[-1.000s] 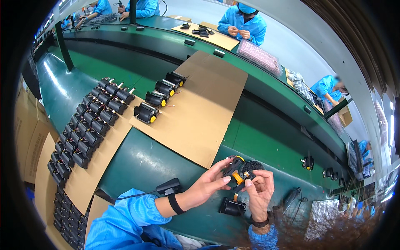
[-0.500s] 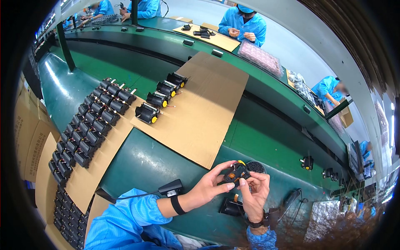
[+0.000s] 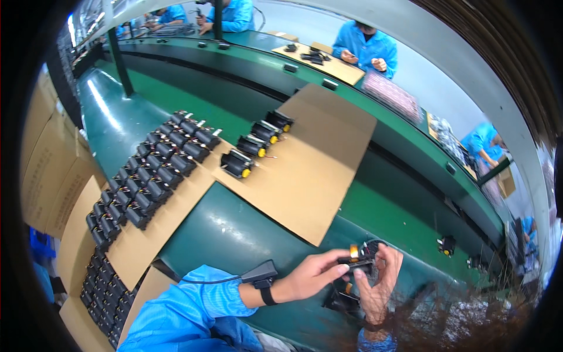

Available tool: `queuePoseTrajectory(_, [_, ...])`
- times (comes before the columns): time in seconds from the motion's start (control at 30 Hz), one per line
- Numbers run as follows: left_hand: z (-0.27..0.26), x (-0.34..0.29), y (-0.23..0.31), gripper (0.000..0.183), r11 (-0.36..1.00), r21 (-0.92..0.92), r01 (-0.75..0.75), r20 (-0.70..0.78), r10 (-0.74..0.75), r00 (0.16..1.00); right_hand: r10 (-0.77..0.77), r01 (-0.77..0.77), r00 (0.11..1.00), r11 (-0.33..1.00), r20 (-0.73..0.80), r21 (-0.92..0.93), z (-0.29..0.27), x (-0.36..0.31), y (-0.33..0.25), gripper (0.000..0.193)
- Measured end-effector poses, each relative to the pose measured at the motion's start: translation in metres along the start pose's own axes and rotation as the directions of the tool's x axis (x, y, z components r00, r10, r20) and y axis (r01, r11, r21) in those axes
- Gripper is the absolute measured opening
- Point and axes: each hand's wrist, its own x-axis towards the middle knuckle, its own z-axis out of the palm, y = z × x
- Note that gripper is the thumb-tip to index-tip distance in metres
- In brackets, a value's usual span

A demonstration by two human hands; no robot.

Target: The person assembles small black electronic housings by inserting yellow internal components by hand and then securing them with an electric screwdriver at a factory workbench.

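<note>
Two bare hands of yours meet over the green surface [image 3: 220,226], with a black part [image 3: 362,266] between them and an amber strip [image 3: 353,252] at its upper side. Your left hand [image 3: 314,274] has its fingers closed on the part's left end. Your right hand [image 3: 380,284] has thumb and fingers parted about the other end; whether they grip it, I cannot tell. Just below your hands, a black housing [image 3: 339,301] lies on the surface. A black corded device [image 3: 260,271] sits beside your left wrist. Farther off, four yellow-capped units [image 3: 236,163] line a cardboard sheet [image 3: 311,193], with rows of black units [image 3: 157,186] to their left.
</note>
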Motion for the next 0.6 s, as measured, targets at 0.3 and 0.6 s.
queuePoseTrajectory(0.3, [-0.003,-0.005,-0.003,0.041,0.992,-0.015,0.128,0.1,-0.126,0.987,-0.1,0.101,0.978,0.995,0.185,0.007,0.002,0.002,0.002,0.043])
queuePoseTrajectory(0.6, [0.001,0.001,-0.009,0.037,0.996,-0.086,0.01,0.147,0.003,0.989,-0.106,0.131,0.983,0.976,0.149,-0.175,-0.006,0.002,-0.007,0.058])
